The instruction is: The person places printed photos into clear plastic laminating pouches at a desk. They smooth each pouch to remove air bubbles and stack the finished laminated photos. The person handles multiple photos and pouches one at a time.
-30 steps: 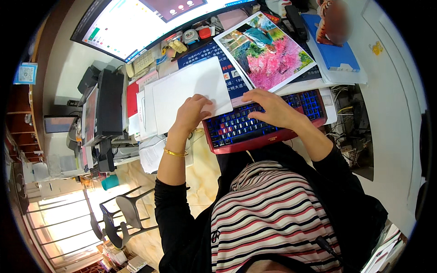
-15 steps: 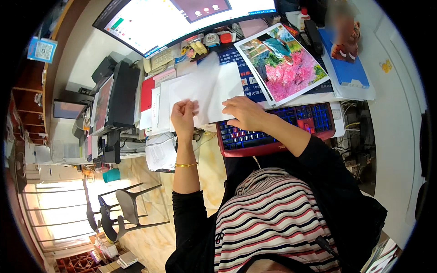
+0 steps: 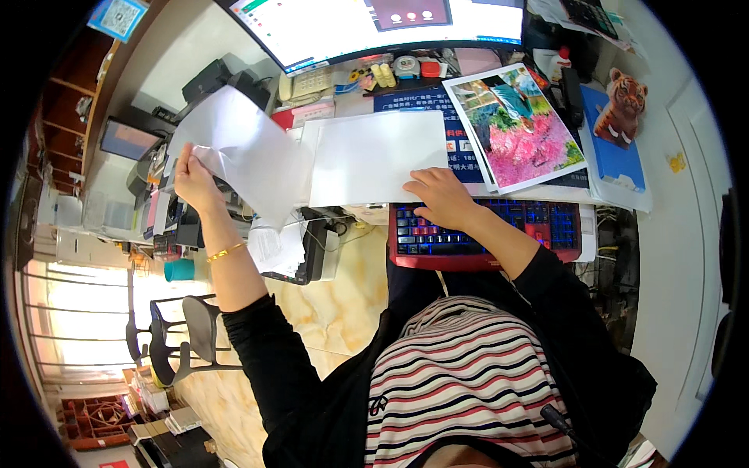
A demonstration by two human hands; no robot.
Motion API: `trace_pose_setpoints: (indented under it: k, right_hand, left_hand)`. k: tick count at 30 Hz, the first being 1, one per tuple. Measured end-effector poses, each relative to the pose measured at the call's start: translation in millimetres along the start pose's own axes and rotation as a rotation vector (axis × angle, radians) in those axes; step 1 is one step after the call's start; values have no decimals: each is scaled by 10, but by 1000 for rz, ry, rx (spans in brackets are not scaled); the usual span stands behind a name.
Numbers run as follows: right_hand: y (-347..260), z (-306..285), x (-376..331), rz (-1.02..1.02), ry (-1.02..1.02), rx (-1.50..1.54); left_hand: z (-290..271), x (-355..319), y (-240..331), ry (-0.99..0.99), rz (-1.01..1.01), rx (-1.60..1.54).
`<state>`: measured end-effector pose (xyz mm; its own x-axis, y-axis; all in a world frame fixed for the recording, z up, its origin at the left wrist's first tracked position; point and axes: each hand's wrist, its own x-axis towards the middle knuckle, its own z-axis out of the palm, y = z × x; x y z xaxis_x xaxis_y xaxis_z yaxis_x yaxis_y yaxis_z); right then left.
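From my remote seat, I see the left hand pinching the glossy sheet, now swung left, uncovering the white paper (whether they're joined, I can't tell). The right hand, fingers loosely spread, rests at that paper's near right corner.

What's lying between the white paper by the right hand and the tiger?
Beyond the paper, the head view shows a strip of dark blue mat, then the pink-blossom photo print, a long black object and the blue box under the tiger.
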<state>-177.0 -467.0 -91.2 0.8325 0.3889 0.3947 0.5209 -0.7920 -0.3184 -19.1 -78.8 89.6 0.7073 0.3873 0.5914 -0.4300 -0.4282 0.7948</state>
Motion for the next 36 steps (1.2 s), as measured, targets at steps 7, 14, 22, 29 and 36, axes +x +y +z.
trace_pose_setpoints:
  k: [7,14,22,29,36]
  right_hand:
    - [-75,15,93,25,15,115]
    - [-464,-403,602,250,50,1256]
    - [-20,-493,285,707,45,1698]
    - [180,-324,76,897,58,1374]
    - [319,-260,45,803,21,1169]
  left_hand:
    - [-117,165,614,-165,177,295]
    - [654,-1154,905,-519,920,363]
    - [1197,-2606,264,-790,1026,304]
    - [1357,-3048,165,-769,674,171]
    - [1503,-2864,20,-473,189,129]
